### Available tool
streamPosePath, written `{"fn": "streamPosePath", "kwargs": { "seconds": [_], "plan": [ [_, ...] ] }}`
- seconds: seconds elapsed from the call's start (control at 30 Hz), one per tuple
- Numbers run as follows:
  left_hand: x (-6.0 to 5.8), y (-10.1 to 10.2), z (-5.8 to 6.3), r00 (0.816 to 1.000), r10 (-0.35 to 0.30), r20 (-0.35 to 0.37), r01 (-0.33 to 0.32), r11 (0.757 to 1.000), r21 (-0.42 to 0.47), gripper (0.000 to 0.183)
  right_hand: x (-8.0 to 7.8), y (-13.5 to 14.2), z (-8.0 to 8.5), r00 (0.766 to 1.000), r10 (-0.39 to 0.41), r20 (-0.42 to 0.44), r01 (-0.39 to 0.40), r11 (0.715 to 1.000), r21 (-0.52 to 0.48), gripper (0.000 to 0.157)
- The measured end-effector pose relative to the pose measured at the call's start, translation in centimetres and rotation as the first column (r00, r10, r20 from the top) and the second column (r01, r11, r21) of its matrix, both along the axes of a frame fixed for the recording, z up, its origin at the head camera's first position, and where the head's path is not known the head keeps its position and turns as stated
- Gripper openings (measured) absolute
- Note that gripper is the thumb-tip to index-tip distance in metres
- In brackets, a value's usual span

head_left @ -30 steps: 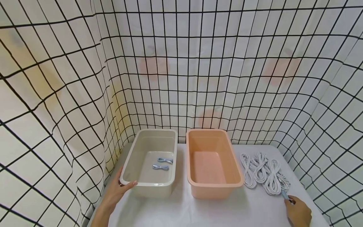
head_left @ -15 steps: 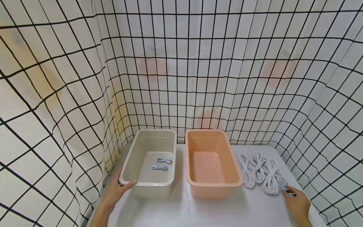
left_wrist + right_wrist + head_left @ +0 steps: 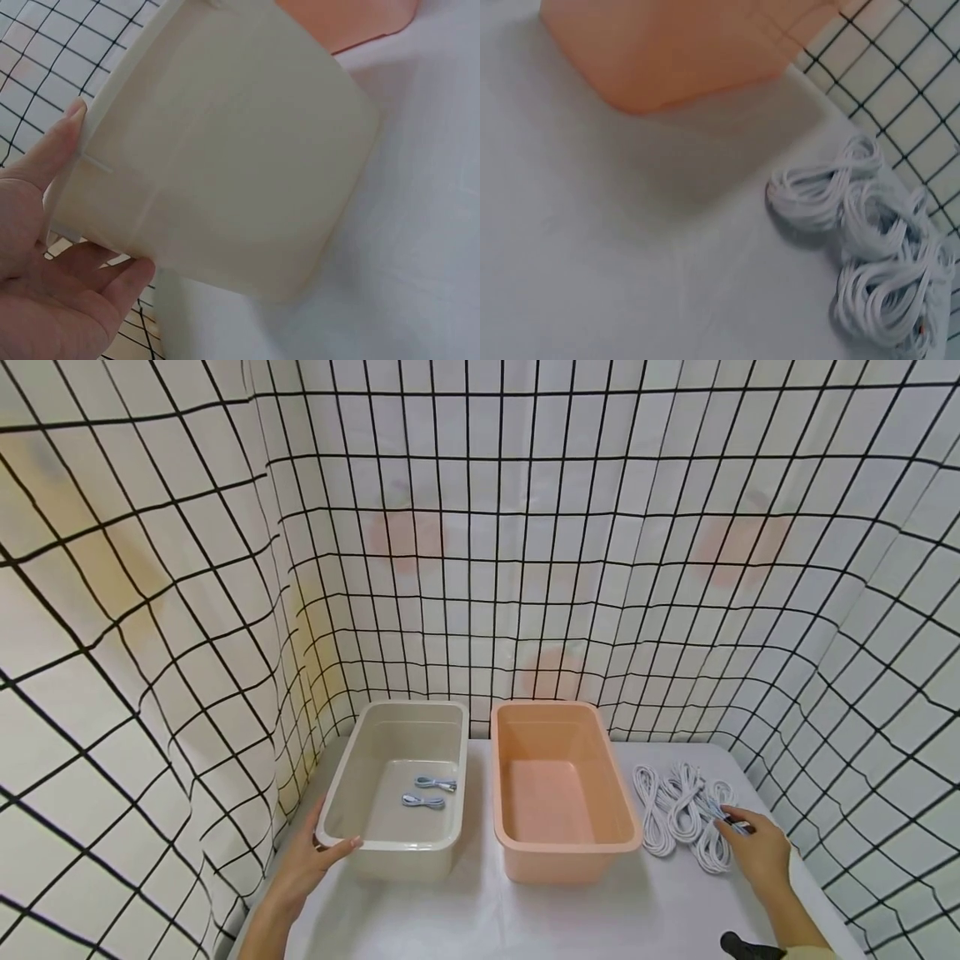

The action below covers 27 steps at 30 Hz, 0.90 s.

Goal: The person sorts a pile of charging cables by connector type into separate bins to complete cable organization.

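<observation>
Head view: right grip [image 3: 765,856] pinches a small blue cable [image 3: 717,810] over white coils [image 3: 682,806] on the desk [image 3: 570,922]; left grip [image 3: 302,866] holds the beige bin [image 3: 397,847] by its corner. Snagging loops could drag coils along.

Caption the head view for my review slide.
Left grip holding a corner of the beige bin, right grip pinching bundled cable at the white coils, orange bin between them.

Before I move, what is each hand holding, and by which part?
The right hand pinches a small cable by its near end. The left hand grips the gray tub at its near left corner.
</observation>
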<state>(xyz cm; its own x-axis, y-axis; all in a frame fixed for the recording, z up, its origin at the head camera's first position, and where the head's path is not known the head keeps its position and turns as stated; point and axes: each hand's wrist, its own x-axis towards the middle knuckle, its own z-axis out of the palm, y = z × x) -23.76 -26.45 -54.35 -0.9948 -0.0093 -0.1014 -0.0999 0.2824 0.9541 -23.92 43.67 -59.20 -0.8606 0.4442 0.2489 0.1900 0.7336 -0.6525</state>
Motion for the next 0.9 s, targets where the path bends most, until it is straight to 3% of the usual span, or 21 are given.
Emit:
{"fn": "streamPosePath", "kwargs": {
  "seconds": [0.23, 0.57, 0.9],
  "plan": [
    [0.1, 0.1, 0.2, 1.000, 0.002, 0.017, -0.001, 1.000, -0.017, 0.110, -2.0, -2.5, 2.9, 0.998, 0.051, -0.026, -0.052, 0.997, -0.050, 0.038],
    [0.0, 0.2, 0.4, 1.000, 0.000, 0.004, 0.000, 1.000, -0.025, 0.110, -4.5, -5.7, 6.1, 0.981, 0.181, -0.066, -0.183, 0.983, -0.027, 0.038],
    [0.1, 0.1, 0.2, 1.000, -0.001, 0.010, 0.001, 1.000, -0.022, 0.108, -6.2, -8.2, 7.4, 0.960, 0.261, -0.106, -0.263, 0.965, -0.007, 0.037]
  ]
}}
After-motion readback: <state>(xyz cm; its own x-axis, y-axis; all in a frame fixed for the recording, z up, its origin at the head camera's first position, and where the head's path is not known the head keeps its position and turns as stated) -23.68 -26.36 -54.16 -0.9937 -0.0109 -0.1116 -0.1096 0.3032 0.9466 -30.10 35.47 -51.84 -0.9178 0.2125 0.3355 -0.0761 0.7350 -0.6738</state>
